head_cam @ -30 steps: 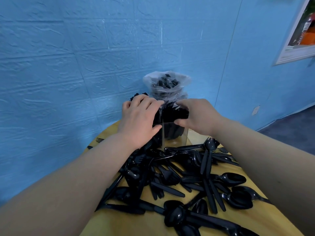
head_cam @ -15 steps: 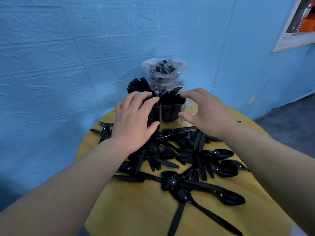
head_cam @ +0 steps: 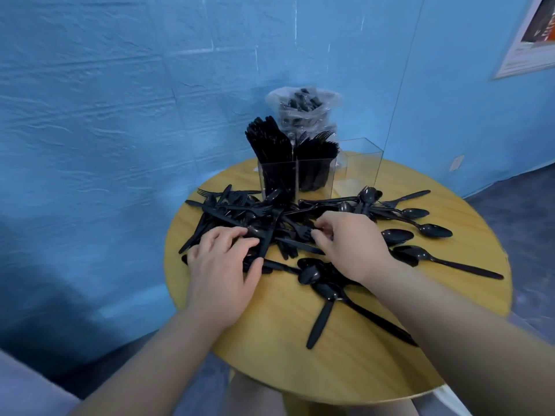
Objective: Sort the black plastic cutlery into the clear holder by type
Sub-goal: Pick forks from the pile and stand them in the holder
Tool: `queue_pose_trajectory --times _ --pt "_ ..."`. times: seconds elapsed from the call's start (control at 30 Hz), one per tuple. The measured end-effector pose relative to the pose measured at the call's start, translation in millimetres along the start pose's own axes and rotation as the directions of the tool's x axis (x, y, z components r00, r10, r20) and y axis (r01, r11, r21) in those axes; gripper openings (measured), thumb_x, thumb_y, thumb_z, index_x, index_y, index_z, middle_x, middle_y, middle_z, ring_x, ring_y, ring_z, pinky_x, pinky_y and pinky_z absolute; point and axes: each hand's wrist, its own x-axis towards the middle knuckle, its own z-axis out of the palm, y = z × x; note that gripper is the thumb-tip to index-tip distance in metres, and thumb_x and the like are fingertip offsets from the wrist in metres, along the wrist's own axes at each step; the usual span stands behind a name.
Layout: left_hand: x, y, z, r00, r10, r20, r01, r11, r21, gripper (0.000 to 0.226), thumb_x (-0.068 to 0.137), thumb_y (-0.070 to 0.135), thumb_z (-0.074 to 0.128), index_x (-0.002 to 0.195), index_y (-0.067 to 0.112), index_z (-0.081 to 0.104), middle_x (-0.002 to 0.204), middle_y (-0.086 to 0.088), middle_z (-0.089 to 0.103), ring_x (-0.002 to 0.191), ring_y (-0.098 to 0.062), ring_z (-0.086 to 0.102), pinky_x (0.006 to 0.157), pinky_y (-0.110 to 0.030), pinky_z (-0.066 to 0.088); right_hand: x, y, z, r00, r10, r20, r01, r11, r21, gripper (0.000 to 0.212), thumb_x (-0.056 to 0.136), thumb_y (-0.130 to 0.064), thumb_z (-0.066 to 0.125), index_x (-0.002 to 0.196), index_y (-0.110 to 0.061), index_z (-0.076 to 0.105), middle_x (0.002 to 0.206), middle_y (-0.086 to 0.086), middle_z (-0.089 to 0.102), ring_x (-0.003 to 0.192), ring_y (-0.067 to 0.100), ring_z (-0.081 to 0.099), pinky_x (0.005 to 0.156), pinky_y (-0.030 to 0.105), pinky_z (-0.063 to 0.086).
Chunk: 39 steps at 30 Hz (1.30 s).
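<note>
Loose black plastic cutlery (head_cam: 399,235) lies in a heap across the round wooden table (head_cam: 360,364): spoons, forks and knives. The clear holder (head_cam: 357,172) stands at the far edge. Its left compartment is packed with knives (head_cam: 268,139), its middle one with forks (head_cam: 318,147), and the right one holds nothing. My left hand (head_cam: 220,271) lies on the heap's left side, fingers curled over several pieces, with a knife (head_cam: 267,241) between thumb and fingers. My right hand (head_cam: 350,244) is at the heap's middle, thumb and fingertips pinching a fork (head_cam: 303,232).
A clear plastic bag (head_cam: 303,106) full of black cutlery stands behind the holder against the blue wall (head_cam: 120,115). A poster (head_cam: 531,40) hangs at the upper right. The table's rim runs close on the left, the right and the near side.
Both hands have come off the top of the holder and moved down toward me onto the loose heap. The view has pulled back, and the whole table shows now.
</note>
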Motion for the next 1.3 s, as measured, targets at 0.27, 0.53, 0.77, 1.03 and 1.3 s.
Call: queue_pose_trajectory --times 0.27,0.53,0.77,1.03,1.3 --pt "-1.8 1.0 -5.6 0.967 -0.003 0.257 -0.01 0.999 0.049 0.037 0.094 0.05 0.042 0.128 0.042 0.054 0.139 0.02 0.045 0.137 -0.011 0.023 0.108 -0.045 0.019 13.1 -12.9 10.1 0.974 0.218 0.069 -0.207 0.968 -0.14 0.028 0.092 -0.037 0.053 0.113 -0.019 0.059 0.094 0.002 0.065 0.085 0.025 0.061 0.069 0.034 0.053" --pt "-0.4 -1.0 -7.4 0.966 0.051 0.255 -0.045 0.999 -0.031 0.043 0.095 0.046 0.044 0.138 0.041 0.043 0.142 0.024 0.04 0.139 -0.005 0.018 0.113 -0.042 0.019 0.6 3.7 -5.9 0.959 0.281 -0.042 -0.283 0.956 -0.081 0.021 0.094 -0.03 0.051 0.094 -0.018 0.069 0.075 0.0 0.066 0.07 0.021 0.059 0.062 0.029 0.051" --pt "-4.6 -2.2 -4.0 0.993 0.097 0.061 -0.087 0.987 -0.137 0.055 0.09 0.042 0.045 0.141 0.021 0.043 0.142 0.006 0.044 0.134 -0.015 0.035 0.11 -0.036 0.028 -24.4 2.7 -26.1 0.947 0.073 -0.312 -0.034 0.991 0.129 0.013 0.09 -0.023 0.062 0.089 -0.015 0.073 0.073 -0.006 0.063 0.068 0.01 0.057 0.062 0.023 0.045" --pt "-8.0 -0.8 -5.8 0.974 0.214 -0.066 -0.222 0.965 -0.138 0.037 0.093 0.031 0.037 0.113 0.018 0.066 0.091 0.007 0.068 0.084 -0.015 0.064 0.072 -0.033 0.052 -31.2 -30.2 -8.9 0.983 -0.105 -0.151 0.143 0.954 0.264 0.013 0.087 -0.025 0.066 0.095 -0.022 0.075 0.076 -0.02 0.06 0.072 -0.002 0.057 0.069 0.011 0.044" --pt "-5.3 -41.0 -28.2 0.97 -0.131 -0.204 0.075 0.962 -0.262 0.022 0.096 0.024 0.053 0.108 0.024 0.071 0.077 0.01 0.071 0.067 -0.013 0.063 0.072 -0.034 0.042 -11.2 -45.5 -1.5 0.995 -0.036 -0.093 0.063 0.95 0.306 0.017 0.088 -0.034 0.063 0.101 -0.025 0.07 0.084 -0.017 0.063 0.081 0.006 0.059 0.077 0.028 0.051"
